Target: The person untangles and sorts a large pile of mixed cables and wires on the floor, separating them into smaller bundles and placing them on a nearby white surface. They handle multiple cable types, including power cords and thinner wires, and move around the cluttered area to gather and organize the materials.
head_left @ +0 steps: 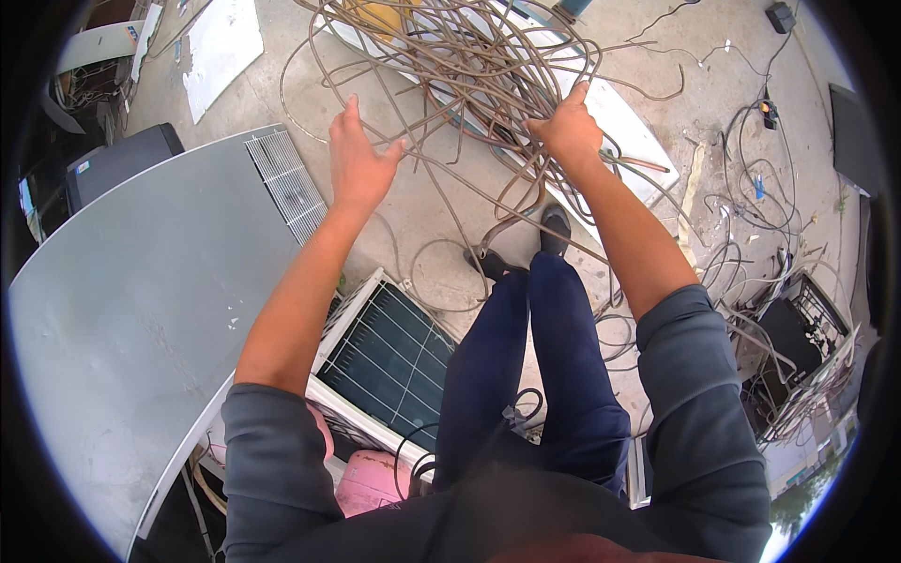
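A large tangle of thin brownish metal tubes [469, 58] lies ahead of me, its long loops hanging toward my shoes. My left hand [361, 161] is raised at the tangle's left side with thumb and fingers apart. One tube runs close by its fingertips, and nothing shows in its grasp. My right hand [570, 131] is at the tangle's right edge, its thumb and forefinger around some tubes; the other fingers are hidden. Under the tangle is a long white panel [631, 141], lying slantwise on the floor.
To my left is a large grey sheet-metal panel [150, 300] beside a white grille [286, 178]. A white-framed unit with a wire grid [389, 352] stands by my left leg, near a pink container [371, 483]. Loose cables [751, 178] and a cable-filled crate [812, 328] are at right.
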The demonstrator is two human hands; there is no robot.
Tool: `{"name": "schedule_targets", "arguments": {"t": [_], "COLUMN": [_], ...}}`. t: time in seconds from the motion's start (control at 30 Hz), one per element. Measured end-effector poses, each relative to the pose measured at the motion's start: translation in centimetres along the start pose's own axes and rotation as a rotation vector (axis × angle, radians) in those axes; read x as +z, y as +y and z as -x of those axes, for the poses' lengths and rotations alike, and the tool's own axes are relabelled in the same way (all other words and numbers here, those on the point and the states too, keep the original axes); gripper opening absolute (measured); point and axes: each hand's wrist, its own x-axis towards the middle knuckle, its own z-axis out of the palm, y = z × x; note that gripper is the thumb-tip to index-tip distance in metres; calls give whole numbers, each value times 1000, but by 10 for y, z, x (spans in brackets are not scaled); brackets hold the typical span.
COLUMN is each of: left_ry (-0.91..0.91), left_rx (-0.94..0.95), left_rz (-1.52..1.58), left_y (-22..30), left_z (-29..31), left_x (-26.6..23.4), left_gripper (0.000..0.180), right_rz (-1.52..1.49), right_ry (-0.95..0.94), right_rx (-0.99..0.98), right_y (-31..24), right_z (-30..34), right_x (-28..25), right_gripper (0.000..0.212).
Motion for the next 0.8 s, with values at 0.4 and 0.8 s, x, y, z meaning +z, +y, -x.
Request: {"name": "schedule_targets", "arguments": {"t": [0.4,0.8], "left_ry": [-216,485], "left_rx": [282,549], "left_rz": [-416,-399], "left_y": [95,4], "left_z": [-258,-283], "left_x": [-22,119], "left_gripper": [53,51], "right_rz": [-155,-122], "right_ry": [85,344], "right_rx": [-77,-77], "right_y": [18,22], "right_z": [-20,-46], "right_x": [32,112], "right_gripper": [113,86]}}
